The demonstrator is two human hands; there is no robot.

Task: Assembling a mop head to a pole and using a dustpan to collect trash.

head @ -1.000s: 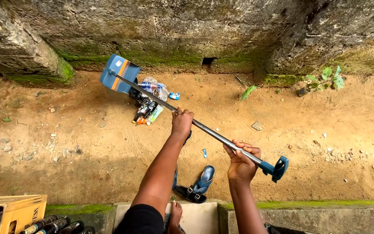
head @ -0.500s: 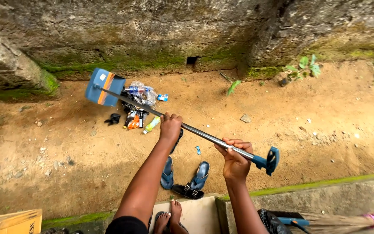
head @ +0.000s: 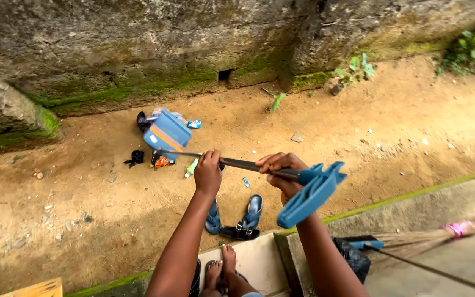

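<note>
Head view. A long-handled dustpan (head: 167, 133) is held by its metal pole (head: 237, 164) in both hands. The left hand (head: 208, 173) is closed around the middle of the pole; the right hand (head: 281, 170) is closed around it just short of the blue grip (head: 311, 192). The pole's long axis runs nearly level across the frame, from the grip at the right to the pan at the left and away from the body. The left hand is the nearer to the pan. The pan hangs over a small heap of litter (head: 163, 159) on the sandy ground (head: 358, 137), near the foot of a mossy wall (head: 138, 49). Blue sandals (head: 237, 217) lie below the hands.

Against the frame half a second earlier: the pole was then steeply slanted, now nearly level; the pan has been drawn closer, covering more litter; a broom (head: 413, 242) shows more fully.
</note>
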